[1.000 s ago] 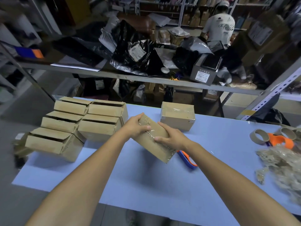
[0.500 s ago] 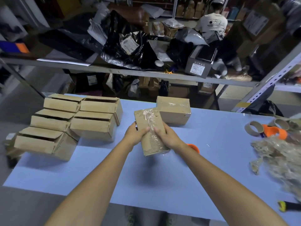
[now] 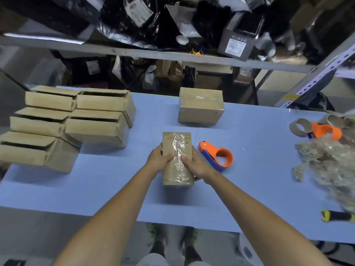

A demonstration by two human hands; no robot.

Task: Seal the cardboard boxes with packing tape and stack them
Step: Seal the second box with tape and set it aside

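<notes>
Gripping the taped box (image 3: 177,143) from both sides, the two hands hold it at the front middle of the blue tabletop (image 3: 259,173), its long side pointing away from the person. The left hand (image 3: 156,161) wraps the box's left edge with its thumb laid across the upper face. The right hand (image 3: 196,166) does the same on the right edge, its thumb touching the crinkled strip of clear tape that runs down the middle of the box. Each grip is closed around the box, with the fingers hidden behind it. I cannot tell whether the box rests on the tabletop or hangs just above it.

Just right of the right hand lies an orange and blue tape dispenser (image 3: 217,156), apart from the box. Farther back sits a second sealed box (image 3: 200,107) with tape across its top. To the left, a cluster of unsealed boxes (image 3: 96,121) stands packed together, flaps loose. At the right edge are empty tape cores (image 3: 300,127), another orange dispenser (image 3: 324,131) and a heap of crumpled clear tape (image 3: 330,162). A yellow and black handle (image 3: 336,216) lies near the front right corner.
</notes>
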